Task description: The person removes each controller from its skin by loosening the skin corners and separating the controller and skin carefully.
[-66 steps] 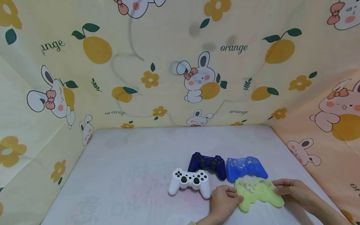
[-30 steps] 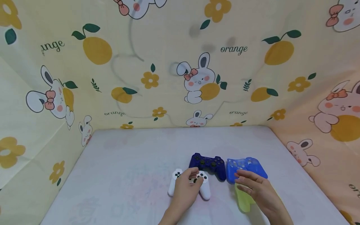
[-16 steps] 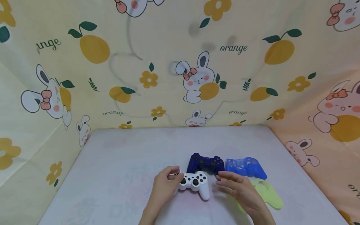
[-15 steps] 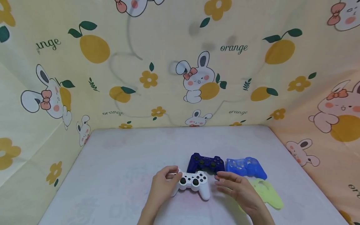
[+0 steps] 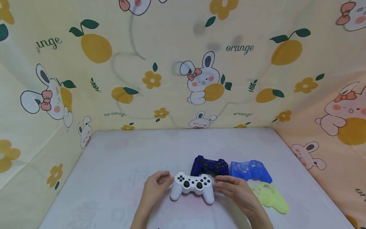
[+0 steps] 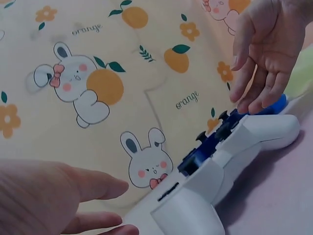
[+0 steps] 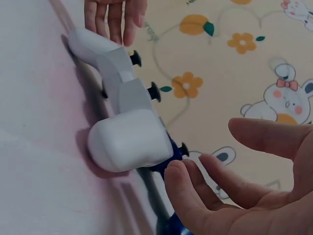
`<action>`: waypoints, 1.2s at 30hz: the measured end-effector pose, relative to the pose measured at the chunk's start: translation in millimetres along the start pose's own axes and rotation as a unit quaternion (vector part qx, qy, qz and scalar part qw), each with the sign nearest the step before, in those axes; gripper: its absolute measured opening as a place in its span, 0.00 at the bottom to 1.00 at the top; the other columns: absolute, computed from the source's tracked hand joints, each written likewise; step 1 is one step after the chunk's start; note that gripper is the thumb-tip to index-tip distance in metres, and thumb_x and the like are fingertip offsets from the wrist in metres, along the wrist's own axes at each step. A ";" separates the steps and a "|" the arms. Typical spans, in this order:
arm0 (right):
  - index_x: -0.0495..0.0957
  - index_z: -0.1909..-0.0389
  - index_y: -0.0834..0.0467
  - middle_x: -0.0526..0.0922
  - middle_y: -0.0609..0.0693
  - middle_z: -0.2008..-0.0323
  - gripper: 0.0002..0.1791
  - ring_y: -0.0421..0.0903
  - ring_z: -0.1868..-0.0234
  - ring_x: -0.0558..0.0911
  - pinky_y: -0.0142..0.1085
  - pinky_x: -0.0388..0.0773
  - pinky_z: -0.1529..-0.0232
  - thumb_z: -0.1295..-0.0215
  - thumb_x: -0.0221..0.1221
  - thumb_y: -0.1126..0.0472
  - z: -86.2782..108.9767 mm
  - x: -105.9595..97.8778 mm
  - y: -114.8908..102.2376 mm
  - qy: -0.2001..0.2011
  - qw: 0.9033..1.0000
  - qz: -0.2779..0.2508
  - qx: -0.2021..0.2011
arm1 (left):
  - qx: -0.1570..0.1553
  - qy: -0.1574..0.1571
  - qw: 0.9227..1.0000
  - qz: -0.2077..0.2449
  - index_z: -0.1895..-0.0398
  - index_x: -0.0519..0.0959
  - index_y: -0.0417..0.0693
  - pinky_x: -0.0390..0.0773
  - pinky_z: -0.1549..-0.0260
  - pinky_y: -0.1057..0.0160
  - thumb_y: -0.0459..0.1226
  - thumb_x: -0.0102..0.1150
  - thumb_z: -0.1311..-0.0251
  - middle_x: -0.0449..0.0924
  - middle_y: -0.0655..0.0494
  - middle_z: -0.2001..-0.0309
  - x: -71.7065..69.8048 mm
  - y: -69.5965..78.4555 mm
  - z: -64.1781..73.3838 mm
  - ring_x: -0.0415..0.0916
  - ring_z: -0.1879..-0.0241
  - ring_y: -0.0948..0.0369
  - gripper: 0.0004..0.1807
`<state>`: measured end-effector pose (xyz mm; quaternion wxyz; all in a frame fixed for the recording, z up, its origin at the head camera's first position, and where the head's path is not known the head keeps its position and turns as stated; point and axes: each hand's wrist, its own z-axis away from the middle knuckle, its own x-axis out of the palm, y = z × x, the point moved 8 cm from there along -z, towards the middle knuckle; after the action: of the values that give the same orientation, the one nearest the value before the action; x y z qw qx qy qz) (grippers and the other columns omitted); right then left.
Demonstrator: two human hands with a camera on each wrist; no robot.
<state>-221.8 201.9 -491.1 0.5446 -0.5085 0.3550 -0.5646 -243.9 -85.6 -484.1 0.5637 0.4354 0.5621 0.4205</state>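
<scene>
A white game controller (image 5: 193, 184) lies face up on the table between my two hands. My left hand (image 5: 154, 189) is at its left side, fingers loosely bent and holding nothing. At its right side my right hand (image 5: 238, 192) is spread, with fingertips close to the right grip and thumb apart from the fingers. In the right wrist view the white controller (image 7: 129, 139) sits just beyond those fingertips. Directly behind it rests a dark blue game controller (image 5: 210, 166), its lower right part hidden by the right hand.
A blue silicone controller cover (image 5: 251, 171) lies right of the dark controller. Nearer the front, a yellow-green silicone cover (image 5: 271, 197) is partly hidden by the right hand. A patterned cloth (image 5: 166, 70) walls the back and sides of the white table (image 5: 114, 178).
Both hands have left the yellow-green cover and moved left to either side of the white controller. The left hand passed over that controller to its left side. The controllers have stayed put.
</scene>
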 end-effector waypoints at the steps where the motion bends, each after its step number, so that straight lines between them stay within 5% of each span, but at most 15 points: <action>1: 0.68 0.40 0.78 0.77 0.67 0.45 0.26 0.57 0.46 0.80 0.45 0.73 0.43 0.34 0.61 0.68 -0.1 0.0 0.9 -0.002 1.000 0.000 -0.002 | -0.001 -0.002 1.000 -0.001 0.47 0.78 0.32 0.79 0.53 0.53 0.39 0.66 0.39 0.82 0.43 0.52 0.2 -1.5 -0.3 0.81 0.52 0.51 0.22; 18: 0.67 0.39 0.78 0.79 0.64 0.47 0.26 0.50 0.51 0.82 0.45 0.76 0.45 0.35 0.61 0.69 -4.2 5.2 19.3 0.000 1.000 0.016 0.008 | 0.002 -0.039 0.999 0.009 0.50 0.79 0.31 0.80 0.55 0.55 0.39 0.69 0.42 0.84 0.46 0.59 19.4 -16.6 4.1 0.83 0.58 0.55 0.23; 36: 0.71 0.42 0.76 0.83 0.64 0.54 0.28 0.50 0.55 0.83 0.41 0.80 0.53 0.44 0.66 0.74 -12.0 7.2 33.2 0.054 0.996 0.064 0.021 | -0.006 -0.043 0.999 0.029 0.49 0.80 0.35 0.80 0.56 0.57 0.37 0.71 0.45 0.85 0.48 0.60 19.9 -21.7 2.0 0.83 0.60 0.57 0.22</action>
<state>-224.0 188.0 -524.2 0.5699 -0.4427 0.4035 -0.5625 -241.9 -72.2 -510.3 0.5774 0.4664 0.5217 0.4206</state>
